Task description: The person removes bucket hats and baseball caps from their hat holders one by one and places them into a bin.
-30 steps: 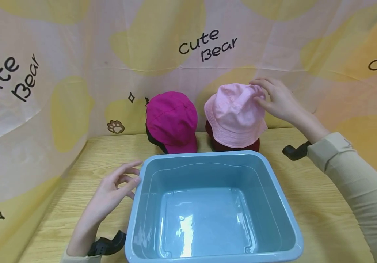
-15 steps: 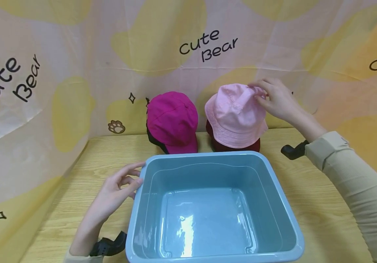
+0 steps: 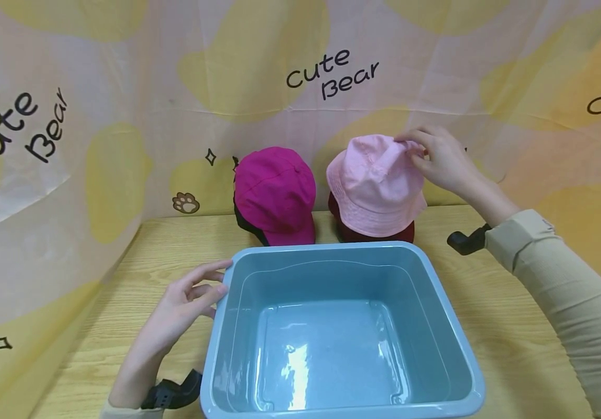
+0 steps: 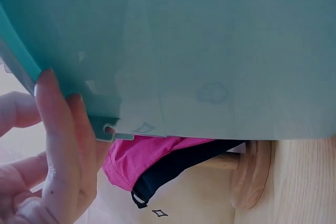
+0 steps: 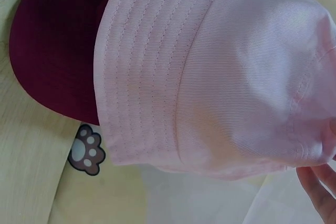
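Observation:
At the back right, my right hand (image 3: pixel 444 160) pinches the crown of a pink bucket hat (image 3: pixel 376 186), with thumb and fingers on the right side of its top. The hat sits over a dark red cap (image 5: pixel 58 51), whose brim sticks out below it. My left hand (image 3: pixel 182 302) holds the back left corner of a blue plastic basin (image 3: pixel 321 247), its thumb and fingertips at the rim. In the left wrist view, the fingers (image 4: pixel 58 129) reach under the basin's lip. Nothing lies inside the basin.
A magenta baseball cap (image 3: pixel 274 195) with a black edge stands behind the basin, left of the bucket hat. A round wooden stand base (image 4: pixel 252 174) shows beneath it. The wooden table (image 3: pixel 127 291) meets a printed cloth backdrop (image 3: pixel 258 75) behind and on the left.
My left hand has shifted slightly right against the basin's rim. My right hand stays at the pink bucket hat, which has hardly moved.

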Available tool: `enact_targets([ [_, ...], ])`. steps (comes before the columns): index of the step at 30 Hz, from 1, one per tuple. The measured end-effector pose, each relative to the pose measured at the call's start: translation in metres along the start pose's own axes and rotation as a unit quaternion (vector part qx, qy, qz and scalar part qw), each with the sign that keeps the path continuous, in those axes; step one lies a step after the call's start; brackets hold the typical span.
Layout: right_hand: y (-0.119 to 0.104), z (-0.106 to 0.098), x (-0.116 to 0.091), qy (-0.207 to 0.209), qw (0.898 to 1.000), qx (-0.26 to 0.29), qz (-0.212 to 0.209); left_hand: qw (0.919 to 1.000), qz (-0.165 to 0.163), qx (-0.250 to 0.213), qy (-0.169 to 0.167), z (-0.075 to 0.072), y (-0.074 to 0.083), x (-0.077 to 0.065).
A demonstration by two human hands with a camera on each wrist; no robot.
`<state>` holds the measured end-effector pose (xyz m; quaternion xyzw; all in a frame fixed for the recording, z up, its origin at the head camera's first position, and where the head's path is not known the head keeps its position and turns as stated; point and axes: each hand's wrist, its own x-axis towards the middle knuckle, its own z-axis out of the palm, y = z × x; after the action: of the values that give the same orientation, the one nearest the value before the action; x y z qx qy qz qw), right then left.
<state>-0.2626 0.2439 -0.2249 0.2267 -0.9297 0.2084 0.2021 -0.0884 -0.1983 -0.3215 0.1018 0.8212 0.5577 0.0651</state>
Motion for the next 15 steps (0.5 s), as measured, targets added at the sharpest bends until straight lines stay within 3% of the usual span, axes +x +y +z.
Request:
enact_targets([
  [15,0.0008,0.0018,0.0052,0.011,1.0,-0.022,-0.013,0.9994,0.011,-0.021,-0.027,-0.0069,-0.0069,0.0042],
])
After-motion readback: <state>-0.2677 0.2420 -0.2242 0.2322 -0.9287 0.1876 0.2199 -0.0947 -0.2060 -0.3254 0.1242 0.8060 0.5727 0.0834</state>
